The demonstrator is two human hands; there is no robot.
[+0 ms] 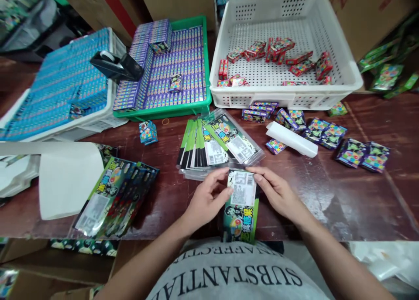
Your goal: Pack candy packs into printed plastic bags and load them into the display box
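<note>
Holding a packet (240, 215) with left hand (207, 197) and right hand (278, 193), at the near edge of the bench (366, 204), label (242, 189) end away from the shirt (212, 287). On the left, pinching the far left edge, thumb over the label and fingers partly behind. On the right, fingers closed at the far right corner, underside of that grip hidden. Full or flat inside: impossible to tell.

Step in hand, by judgement: two-handed work on the far end of the packet, probably at its mouth. For the next move, likely needed: a steady left pinch, with right fingers free to work along the far edge. Opening or closing: not to be told from here.

Just beyond the hands, a fan of packets (216, 153); well to the left, a stack (113, 199) beside white paper (68, 178). To the right, purple boxes (352, 152) and a paper roll (291, 139). Behind, a white crate (278, 97) with red boxes (279, 46), and a green crate (163, 112) with more purple boxes (193, 64).
</note>
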